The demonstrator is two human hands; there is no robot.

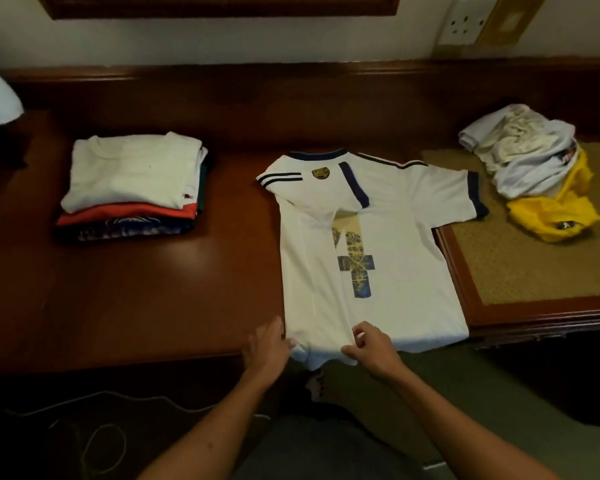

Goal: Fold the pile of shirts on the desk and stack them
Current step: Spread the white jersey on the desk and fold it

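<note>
Pinching the hem at 6 o'clock, both hands worked the white jersey point(388, 258), which lay flat at the centre of the tabletop point(153, 289) with its collar toward 12. The left hand point(267, 348) gripped the folded left edge at the bottom corner; the right hand point(371, 348) had thumb and fingers curled round a bunch of hem just beside it. The jersey's left side and sleeve were already folded inward over the body, while its right sleeve was out flat toward 2 o'clock, overlapping the woven inset mat point(534, 265). My read: the hands held the hem to square the first fold before the other side came in (the hem hung slightly off the front edge, so the grip also kept it from sliding).

The folded stack point(132, 181) sat at 10 o'clock, well apart from the working area, probably so finished pieces stayed undisturbed. The unfolded pile point(530, 168), with grey-white items on top of a yellow shirt point(555, 213), sat at 2 o'clock, within reach of the right hand.

Roughly past halfway, judging by stack versus pile.
</note>
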